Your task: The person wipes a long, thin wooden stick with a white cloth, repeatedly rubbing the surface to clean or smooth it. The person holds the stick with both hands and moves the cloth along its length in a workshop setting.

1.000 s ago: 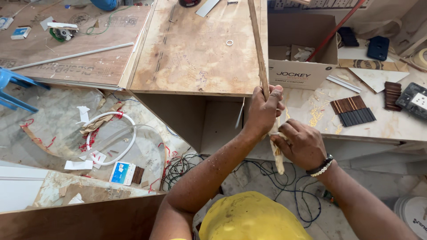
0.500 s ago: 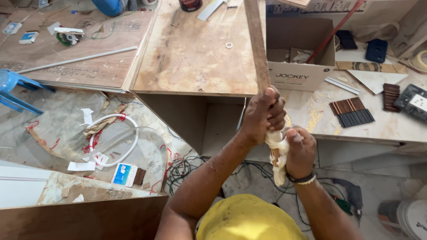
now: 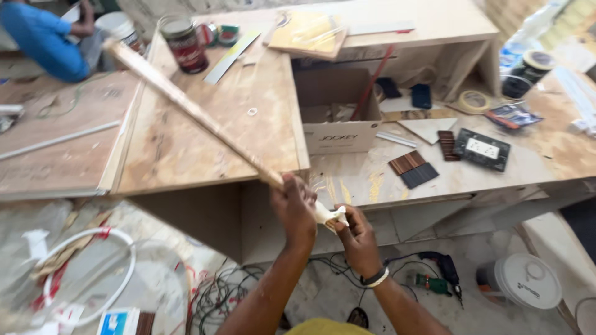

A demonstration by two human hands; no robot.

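Note:
My left hand [image 3: 295,211] grips the near end of a long thin wooden strip [image 3: 186,104] that slants up and to the left over the plywood board [image 3: 205,149]. Its far end reaches the upper left, near a dark tin can [image 3: 184,43]. My right hand [image 3: 356,236] pinches a pale, glue-coloured scrap [image 3: 329,214] at the strip's near tip, right next to my left hand. Both hands hover just in front of the plywood's front edge.
An open cardboard box [image 3: 340,135] sits beside the plywood. Dark sample chips [image 3: 413,169], a switch plate [image 3: 482,149] and tape rolls [image 3: 474,99] lie on the bench at right. Tangled cables [image 3: 217,291], a power drill [image 3: 438,273] and a white bucket [image 3: 520,280] are on the floor. A person in blue [image 3: 43,38] is far left.
The strip has swung from nearly upright to slanting far left. My view has shifted right, and my hands have stayed together at its near end.

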